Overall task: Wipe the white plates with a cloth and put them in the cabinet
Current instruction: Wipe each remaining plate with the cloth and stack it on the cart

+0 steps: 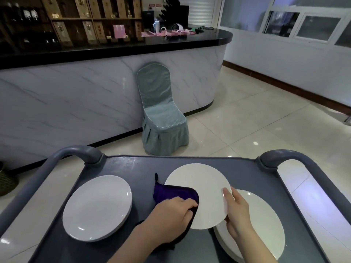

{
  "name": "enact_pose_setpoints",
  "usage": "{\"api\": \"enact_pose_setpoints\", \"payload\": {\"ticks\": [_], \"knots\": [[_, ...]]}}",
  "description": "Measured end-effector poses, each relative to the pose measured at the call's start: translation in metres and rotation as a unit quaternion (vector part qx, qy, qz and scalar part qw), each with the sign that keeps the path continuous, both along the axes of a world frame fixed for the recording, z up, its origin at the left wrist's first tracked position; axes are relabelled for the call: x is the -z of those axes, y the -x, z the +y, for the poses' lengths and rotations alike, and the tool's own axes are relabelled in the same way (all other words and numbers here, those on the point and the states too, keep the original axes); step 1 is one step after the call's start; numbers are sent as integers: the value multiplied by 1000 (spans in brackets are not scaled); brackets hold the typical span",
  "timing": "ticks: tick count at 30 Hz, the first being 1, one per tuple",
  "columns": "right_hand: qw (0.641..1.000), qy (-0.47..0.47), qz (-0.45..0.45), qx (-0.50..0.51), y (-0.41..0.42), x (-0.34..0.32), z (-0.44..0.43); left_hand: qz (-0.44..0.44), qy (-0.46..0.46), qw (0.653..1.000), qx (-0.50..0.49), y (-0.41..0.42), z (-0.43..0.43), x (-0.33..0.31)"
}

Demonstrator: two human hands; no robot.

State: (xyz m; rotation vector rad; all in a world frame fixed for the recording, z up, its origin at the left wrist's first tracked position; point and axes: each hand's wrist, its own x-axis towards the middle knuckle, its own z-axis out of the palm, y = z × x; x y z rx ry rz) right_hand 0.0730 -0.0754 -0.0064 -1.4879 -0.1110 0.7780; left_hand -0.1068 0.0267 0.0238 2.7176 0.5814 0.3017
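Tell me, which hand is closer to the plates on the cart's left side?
Left. The left hand, gripping the purple cloth, is just right of that stack; the right hand is farther right, holding the lifted plate.

On the cart (133,168), a left stack (96,207) of plates and a right stack (266,224) lie well apart. Between them a single plate (201,190) overlaps the right stack, the cloth (171,192) at its left rim. Beyond the cart a chair (161,114) stands against the bar (76,88), shelves (76,19) behind.
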Motion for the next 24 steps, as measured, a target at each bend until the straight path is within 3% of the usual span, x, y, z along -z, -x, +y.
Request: {"api": "enact_pose_setpoints", "payload": {"ticks": [2,5,7,9,15,21,24], "knots": [[1000,-14,13,6,-1,-3,0,-83,-90,992,14,-1,1,-2],[999,-33,1,-1,-2,-12,1,-116,-37,992,36,2,3,4],[999,-44,-20,-15,-2,-19,0,-107,47,993,-4,7,2,12],[998,-47,-33,-14,-1,-20,1,-92,66,993,-31,8,0,20],[999,-44,-12,-15,32,-8,11,-35,-47,994,93,-17,-23,21],[996,-59,-74,0,24,-26,10,26,-22,997,-63,-18,18,18],[993,-57,-103,17,9,-38,4,24,-14,997,-76,1,16,23]]}}
